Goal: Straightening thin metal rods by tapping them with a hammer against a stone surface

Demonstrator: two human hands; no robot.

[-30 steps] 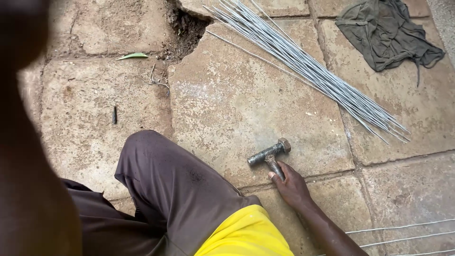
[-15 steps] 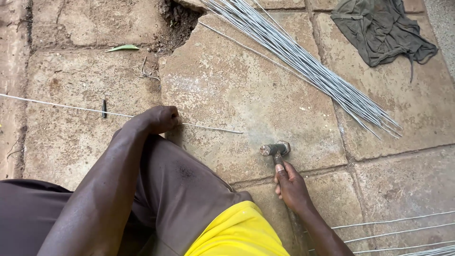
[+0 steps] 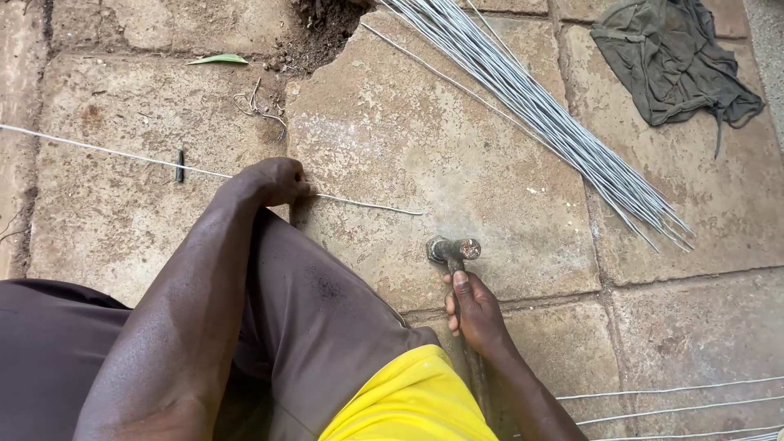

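Observation:
My left hand (image 3: pixel 273 181) presses a long thin metal wire (image 3: pixel 367 204) flat on the stone paving, fingers closed on it near my knee. The wire runs from the left edge across the slab and ends right of the hand. My right hand (image 3: pixel 474 310) grips the handle of a small hammer (image 3: pixel 453 250), whose metal head rests on the slab a little below the wire's free end.
A bundle of straight grey wires (image 3: pixel 539 110) lies diagonally at the upper right. A dark green cloth (image 3: pixel 670 57) sits in the top right corner. Several loose wires (image 3: pixel 678 400) lie at the lower right. A small dark nail (image 3: pixel 180 166) and a leaf (image 3: pixel 216 59) lie at upper left.
My left arm has swung in and laid a wire across the slab, holding it down. The hammer has turned so its handle points toward me, still resting on the stone.

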